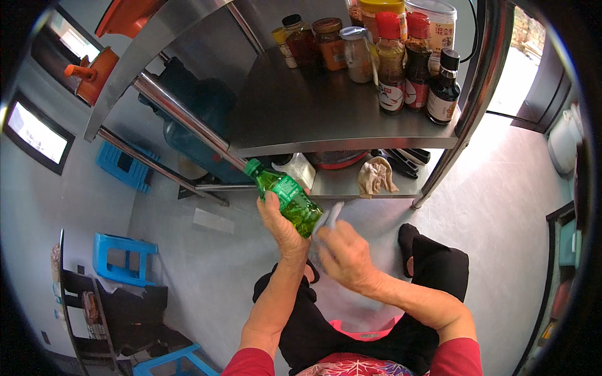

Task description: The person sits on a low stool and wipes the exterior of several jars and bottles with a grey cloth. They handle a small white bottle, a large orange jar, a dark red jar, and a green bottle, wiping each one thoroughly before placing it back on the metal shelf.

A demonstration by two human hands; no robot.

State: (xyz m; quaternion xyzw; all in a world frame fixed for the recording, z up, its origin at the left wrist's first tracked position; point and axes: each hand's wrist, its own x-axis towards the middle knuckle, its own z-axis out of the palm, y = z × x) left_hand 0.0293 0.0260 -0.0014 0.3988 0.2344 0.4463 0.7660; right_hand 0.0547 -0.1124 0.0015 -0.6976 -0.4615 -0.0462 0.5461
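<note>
My left hand is wrapped around a green plastic bottle, which has a green cap and a label with writing. The bottle is tilted, its cap up to the left near the shelf post and its base towards my right hand. A pale grey-white cloth is pinched in the fingers of my right hand, close beside the bottle's base. The cloth is blurred, so whether it touches the bottle cannot be told.
A steel shelf unit stands ahead, with sauce bottles and jars above. A white-filled jar, a beige cloth and black-handled utensils lie on its lower shelf. Blue plastic stools are at the left. My legs flank a pink seat edge.
</note>
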